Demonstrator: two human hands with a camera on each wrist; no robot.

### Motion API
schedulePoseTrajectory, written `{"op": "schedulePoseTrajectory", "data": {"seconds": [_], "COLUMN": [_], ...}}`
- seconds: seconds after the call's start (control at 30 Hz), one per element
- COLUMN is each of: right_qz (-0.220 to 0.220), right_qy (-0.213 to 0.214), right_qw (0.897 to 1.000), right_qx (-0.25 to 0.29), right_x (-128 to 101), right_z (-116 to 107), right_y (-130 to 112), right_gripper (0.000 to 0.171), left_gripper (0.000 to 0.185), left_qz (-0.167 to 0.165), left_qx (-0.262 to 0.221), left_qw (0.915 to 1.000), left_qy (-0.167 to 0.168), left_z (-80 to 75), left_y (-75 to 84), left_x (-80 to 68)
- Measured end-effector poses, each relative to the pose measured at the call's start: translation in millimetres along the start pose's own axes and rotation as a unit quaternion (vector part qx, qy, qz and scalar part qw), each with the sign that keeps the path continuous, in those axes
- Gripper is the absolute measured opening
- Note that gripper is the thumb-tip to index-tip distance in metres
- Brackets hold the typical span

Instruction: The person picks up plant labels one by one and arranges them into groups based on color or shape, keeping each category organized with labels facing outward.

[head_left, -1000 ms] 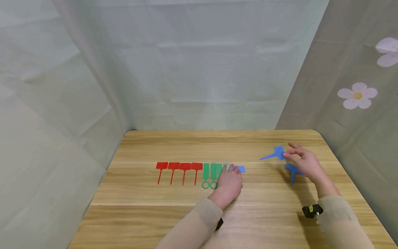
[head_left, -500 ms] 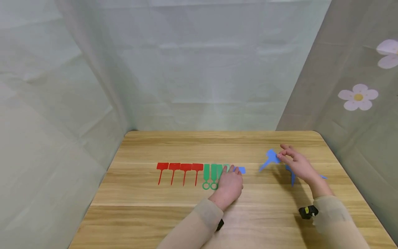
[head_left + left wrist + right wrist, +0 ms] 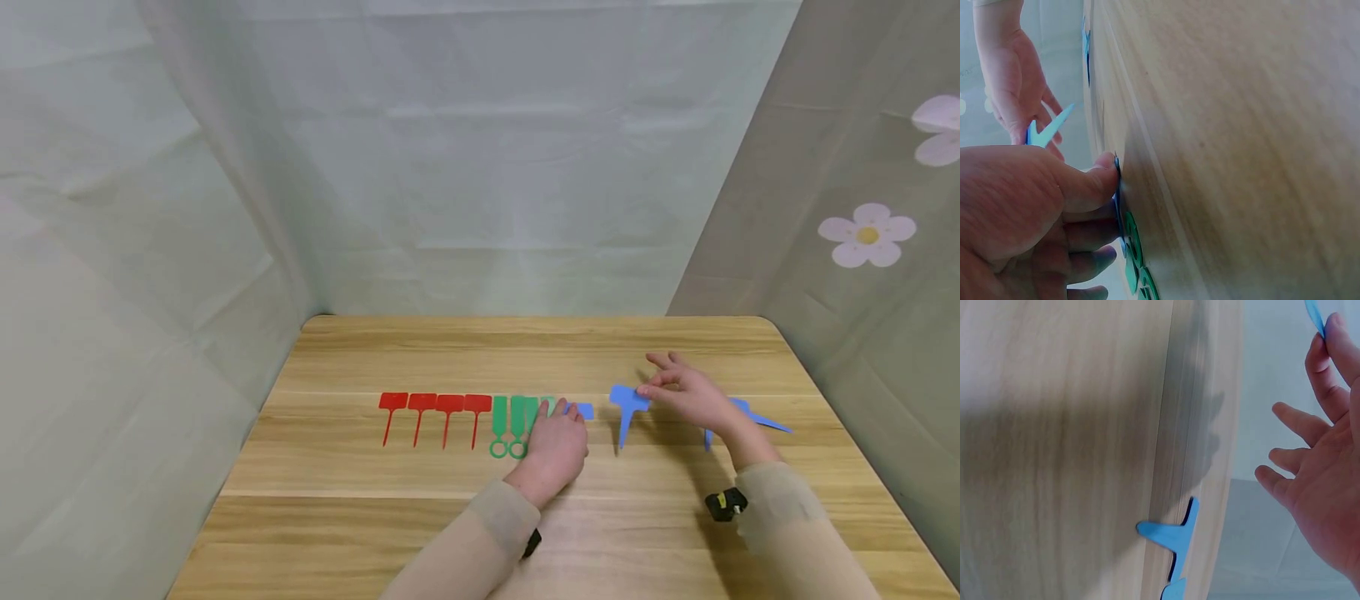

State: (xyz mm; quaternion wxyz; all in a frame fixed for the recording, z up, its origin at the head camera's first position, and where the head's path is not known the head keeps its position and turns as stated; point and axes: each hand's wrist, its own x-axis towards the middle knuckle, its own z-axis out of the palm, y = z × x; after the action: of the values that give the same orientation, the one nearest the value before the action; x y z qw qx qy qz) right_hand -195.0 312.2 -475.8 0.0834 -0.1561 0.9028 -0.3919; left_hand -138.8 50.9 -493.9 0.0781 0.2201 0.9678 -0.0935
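My right hand [image 3: 693, 400] pinches a blue T-shaped plant label [image 3: 625, 400] by its head between thumb and index finger, stem pointing toward me, above the table. The other fingers spread out. My left hand [image 3: 555, 450] rests at the right end of a row of labels, fingertips touching a flat blue label [image 3: 583, 411] and covering part of the green labels [image 3: 517, 417]. In the left wrist view the thumb [image 3: 1102, 178] touches this blue label's edge. Red labels [image 3: 451, 404] lie left of the green ones, heads away from me.
Further blue labels [image 3: 765, 419] lie on the wooden table [image 3: 450, 542] at the right, partly behind my right wrist; one blue label [image 3: 1169, 534] shows in the right wrist view. Cloth walls [image 3: 525, 167] stand behind the table and at both sides.
My right hand has moved left with the blue label, whose stem has swung from pointing left to pointing toward me. My left hand has stayed in place.
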Motion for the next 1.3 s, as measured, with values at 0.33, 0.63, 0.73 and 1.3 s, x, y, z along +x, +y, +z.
{"op": "schedulePoseTrajectory", "data": {"seconds": [0.33, 0.63, 0.73, 1.3], "right_qz": [-0.033, -0.031, -0.022, 0.008], "right_qy": [-0.035, -0.039, -0.029, -0.01], "right_qw": [0.998, 0.991, 0.99, 0.983], "right_qx": [-0.036, -0.121, -0.136, -0.182], "right_x": [10, 20, 23, 25], "right_z": [8, 21, 26, 40], "right_y": [-4, -5, -5, -6], "right_gripper": [0.021, 0.023, 0.025, 0.027], "left_gripper": [0.059, 0.058, 0.058, 0.057], "left_qz": [0.004, 0.004, 0.003, 0.003], "left_qx": [0.003, 0.008, 0.009, 0.008], "left_qw": [1.0, 0.9999, 0.9999, 1.0], "left_qy": [-0.002, 0.008, 0.007, 0.005], "left_z": [1.9, 3.5, 3.3, 1.3], "left_y": [0.1, -1.2, -0.9, 0.6], "left_x": [1.6, 2.5, 2.6, 1.5]}}
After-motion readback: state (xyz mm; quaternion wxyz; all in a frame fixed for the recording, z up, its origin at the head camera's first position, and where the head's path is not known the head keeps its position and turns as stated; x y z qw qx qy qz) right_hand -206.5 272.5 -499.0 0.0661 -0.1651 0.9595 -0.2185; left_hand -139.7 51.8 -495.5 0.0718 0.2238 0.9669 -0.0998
